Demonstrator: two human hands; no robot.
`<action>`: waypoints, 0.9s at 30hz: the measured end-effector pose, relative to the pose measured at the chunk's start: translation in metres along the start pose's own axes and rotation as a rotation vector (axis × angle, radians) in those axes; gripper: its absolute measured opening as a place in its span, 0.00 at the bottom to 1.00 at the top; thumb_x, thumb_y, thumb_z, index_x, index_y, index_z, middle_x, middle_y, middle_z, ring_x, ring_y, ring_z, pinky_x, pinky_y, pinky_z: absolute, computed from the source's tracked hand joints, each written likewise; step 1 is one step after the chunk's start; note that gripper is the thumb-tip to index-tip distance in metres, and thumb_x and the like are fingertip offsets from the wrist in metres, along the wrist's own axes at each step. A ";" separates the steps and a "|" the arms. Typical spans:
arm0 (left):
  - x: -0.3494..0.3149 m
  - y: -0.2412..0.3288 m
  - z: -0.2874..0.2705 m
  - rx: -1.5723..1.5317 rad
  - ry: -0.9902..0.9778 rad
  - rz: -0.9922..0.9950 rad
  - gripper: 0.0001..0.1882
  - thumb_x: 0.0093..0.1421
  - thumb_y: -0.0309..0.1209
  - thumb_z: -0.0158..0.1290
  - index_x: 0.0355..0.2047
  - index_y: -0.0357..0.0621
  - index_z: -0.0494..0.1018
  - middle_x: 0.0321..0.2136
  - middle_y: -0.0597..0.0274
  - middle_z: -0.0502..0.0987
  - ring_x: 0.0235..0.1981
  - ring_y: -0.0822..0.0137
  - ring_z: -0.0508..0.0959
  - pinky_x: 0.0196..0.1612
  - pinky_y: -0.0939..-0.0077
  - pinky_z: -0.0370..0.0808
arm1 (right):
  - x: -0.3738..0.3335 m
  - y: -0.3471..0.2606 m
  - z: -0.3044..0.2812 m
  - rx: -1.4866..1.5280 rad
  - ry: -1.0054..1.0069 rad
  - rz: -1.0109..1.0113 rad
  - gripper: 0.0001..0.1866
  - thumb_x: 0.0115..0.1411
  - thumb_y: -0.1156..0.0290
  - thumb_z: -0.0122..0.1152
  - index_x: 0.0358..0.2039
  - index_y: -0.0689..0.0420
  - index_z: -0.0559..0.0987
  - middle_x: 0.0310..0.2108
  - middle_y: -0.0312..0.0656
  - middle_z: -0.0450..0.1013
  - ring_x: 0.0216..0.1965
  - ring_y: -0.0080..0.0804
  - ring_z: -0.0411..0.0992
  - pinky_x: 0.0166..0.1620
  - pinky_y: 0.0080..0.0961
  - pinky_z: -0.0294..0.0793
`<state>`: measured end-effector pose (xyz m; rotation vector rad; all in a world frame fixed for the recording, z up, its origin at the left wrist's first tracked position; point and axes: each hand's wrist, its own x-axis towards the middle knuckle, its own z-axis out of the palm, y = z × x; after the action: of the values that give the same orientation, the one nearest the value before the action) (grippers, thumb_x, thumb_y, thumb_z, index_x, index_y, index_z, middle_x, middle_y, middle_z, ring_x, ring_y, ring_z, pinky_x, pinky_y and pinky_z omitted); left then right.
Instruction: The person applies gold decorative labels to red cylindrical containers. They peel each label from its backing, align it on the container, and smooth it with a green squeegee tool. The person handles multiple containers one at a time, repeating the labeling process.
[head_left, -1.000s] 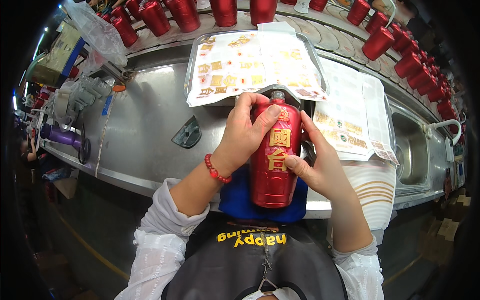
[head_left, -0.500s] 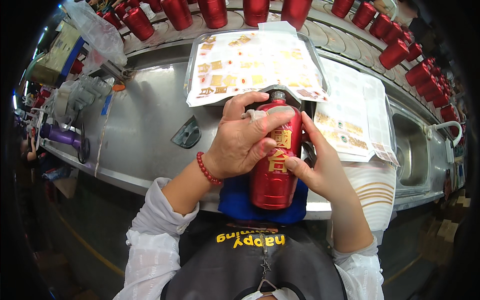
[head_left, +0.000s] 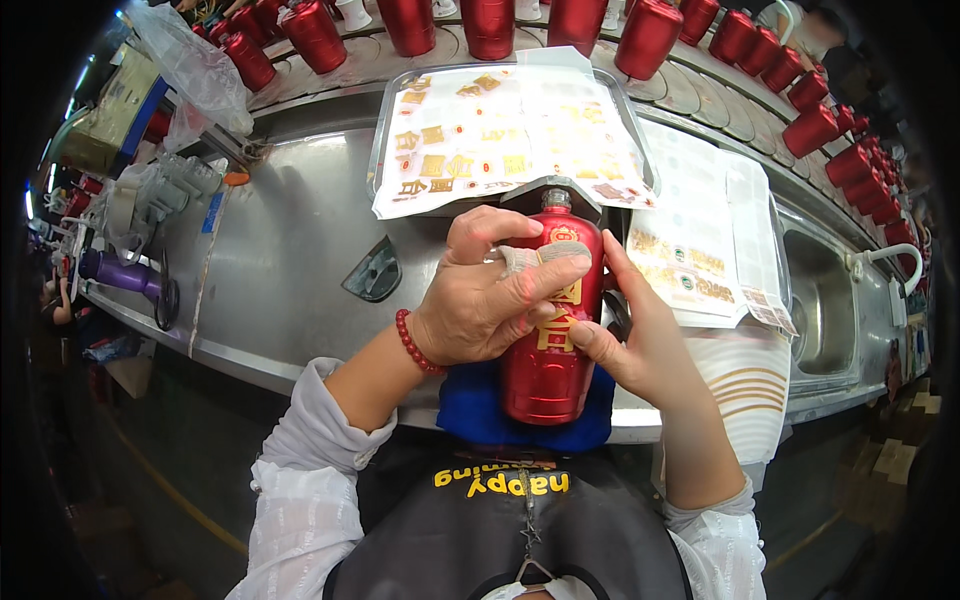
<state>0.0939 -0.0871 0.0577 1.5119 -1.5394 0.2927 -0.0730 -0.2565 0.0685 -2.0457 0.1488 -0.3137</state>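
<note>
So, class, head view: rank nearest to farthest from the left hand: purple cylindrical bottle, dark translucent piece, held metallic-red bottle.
1. Held metallic-red bottle, touching, right side.
2. Dark translucent piece, just left.
3. Purple cylindrical bottle, far left.

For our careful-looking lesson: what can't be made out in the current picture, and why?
Head view: part of the gold lettering on the red bottle, behind the left hand.
Head view: middle of the blue cloth, behind that bottle.
Head view: tops of several back-row bottles, cut off by the upper edge.
</note>
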 end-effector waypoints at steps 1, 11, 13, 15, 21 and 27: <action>0.002 0.003 -0.001 0.003 -0.006 0.024 0.22 0.58 0.34 0.60 0.55 0.55 0.80 0.40 0.61 0.76 0.50 0.57 0.70 0.56 0.61 0.69 | 0.000 -0.001 -0.001 -0.036 -0.017 0.008 0.48 0.60 0.55 0.70 0.70 0.70 0.56 0.64 0.66 0.63 0.66 0.53 0.65 0.65 0.40 0.66; -0.015 0.021 -0.002 0.107 0.011 0.027 0.21 0.58 0.36 0.61 0.54 0.56 0.80 0.36 0.60 0.72 0.49 0.57 0.70 0.55 0.56 0.67 | 0.071 -0.044 -0.046 -0.318 -0.093 -0.330 0.10 0.59 0.75 0.65 0.39 0.62 0.74 0.24 0.45 0.78 0.24 0.34 0.77 0.29 0.28 0.74; -0.018 0.024 0.000 0.105 0.038 -0.007 0.20 0.61 0.39 0.59 0.54 0.54 0.80 0.38 0.59 0.74 0.49 0.57 0.71 0.55 0.56 0.66 | 0.090 -0.042 -0.048 -0.370 -0.239 -0.375 0.11 0.58 0.73 0.66 0.38 0.61 0.74 0.23 0.48 0.76 0.23 0.38 0.75 0.28 0.31 0.73; -0.026 0.026 0.001 0.118 0.075 -0.062 0.20 0.64 0.41 0.57 0.54 0.50 0.80 0.41 0.58 0.76 0.49 0.57 0.71 0.55 0.56 0.66 | 0.099 -0.036 -0.042 -0.574 0.069 -0.476 0.10 0.56 0.70 0.69 0.34 0.58 0.76 0.22 0.46 0.73 0.24 0.41 0.74 0.30 0.33 0.72; -0.051 0.029 -0.001 0.147 0.141 -0.197 0.23 0.71 0.44 0.50 0.57 0.40 0.76 0.51 0.60 0.81 0.51 0.56 0.71 0.57 0.57 0.65 | 0.040 -0.052 -0.012 -0.463 0.031 -0.699 0.12 0.53 0.71 0.72 0.36 0.56 0.79 0.27 0.36 0.71 0.29 0.30 0.71 0.37 0.28 0.69; -0.033 0.024 0.006 0.161 0.040 -0.148 0.34 0.72 0.56 0.40 0.61 0.42 0.73 0.55 0.62 0.78 0.56 0.56 0.68 0.61 0.58 0.60 | 0.019 -0.011 0.005 0.141 0.250 0.092 0.12 0.67 0.65 0.65 0.42 0.60 0.76 0.33 0.32 0.75 0.34 0.17 0.71 0.40 0.16 0.72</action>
<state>0.0637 -0.0643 0.0408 1.7251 -1.3914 0.3659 -0.0540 -0.2515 0.0784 -1.8488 0.3636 -0.5077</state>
